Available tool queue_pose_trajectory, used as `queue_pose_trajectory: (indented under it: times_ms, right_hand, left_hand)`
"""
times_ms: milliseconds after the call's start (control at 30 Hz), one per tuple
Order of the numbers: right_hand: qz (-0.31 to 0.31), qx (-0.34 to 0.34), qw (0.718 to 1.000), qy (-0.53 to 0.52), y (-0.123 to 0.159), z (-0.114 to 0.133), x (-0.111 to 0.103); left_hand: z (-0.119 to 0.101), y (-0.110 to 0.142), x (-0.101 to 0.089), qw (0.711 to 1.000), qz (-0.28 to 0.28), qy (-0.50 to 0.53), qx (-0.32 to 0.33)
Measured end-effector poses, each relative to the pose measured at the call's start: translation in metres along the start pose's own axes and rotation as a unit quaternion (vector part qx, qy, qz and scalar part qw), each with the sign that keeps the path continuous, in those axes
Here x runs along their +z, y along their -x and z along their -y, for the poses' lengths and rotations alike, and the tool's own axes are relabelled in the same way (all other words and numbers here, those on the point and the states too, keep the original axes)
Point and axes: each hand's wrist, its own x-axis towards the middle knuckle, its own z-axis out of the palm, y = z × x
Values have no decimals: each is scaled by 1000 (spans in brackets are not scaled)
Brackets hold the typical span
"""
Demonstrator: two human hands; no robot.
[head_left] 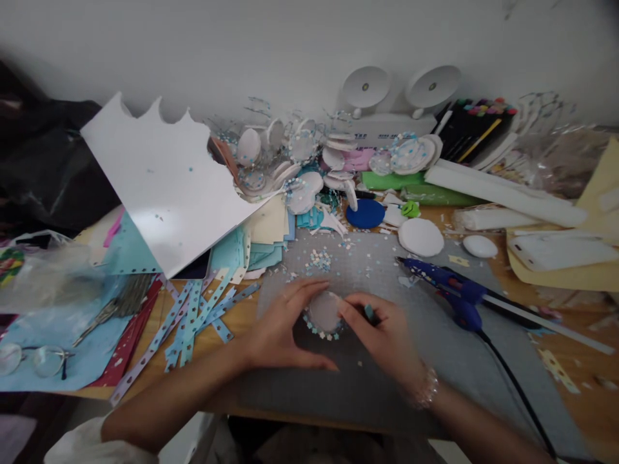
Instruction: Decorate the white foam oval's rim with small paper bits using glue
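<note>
One round white disc with little stars on its edge is between the hands over the gray mat. The left hand curves wide around it from nine o'clock. The right hand has its finger and thumb close together at three o'clock; I cannot tell what they pinch. Loose stars lie at twelve o'clock.

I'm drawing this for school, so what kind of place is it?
Probably a craft workspace: there's a blue glue gun, punched paper strips and a disc edged with little stars.
</note>
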Motion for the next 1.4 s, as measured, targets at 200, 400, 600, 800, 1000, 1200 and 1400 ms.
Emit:
queue_pose_trajectory:
  times_ms: [200,400,600,800,1000,1200,1400]
  right_hand:
    - [7,16,1000,-18,1,1,2]
    - [9,53,997,-55,-1,7,-4]
    - [-19,96,988,-121,-2,4,-15]
    - [-31,112,978,-173,-1,-3,-21]
    - [34,62,996,-63,-3,3,-10]
    - [31,-74,995,65,2,-3,1]
    - [6,-135,986,102,7,-3,-2]
  left_hand:
    - [1,2,6,1000,-18,3,-14]
    - [1,1,4,999,-17,-12,-39]
    - [4,1,6,997,-37,-28,-56]
    - [4,0,5,997,-46,-16,-57]
    - [-1,1,6,999,-27,11,-44]
    - [-1,3,8,998,-27,22,-56]
    - [0,4,8,997,-21,23,-71]
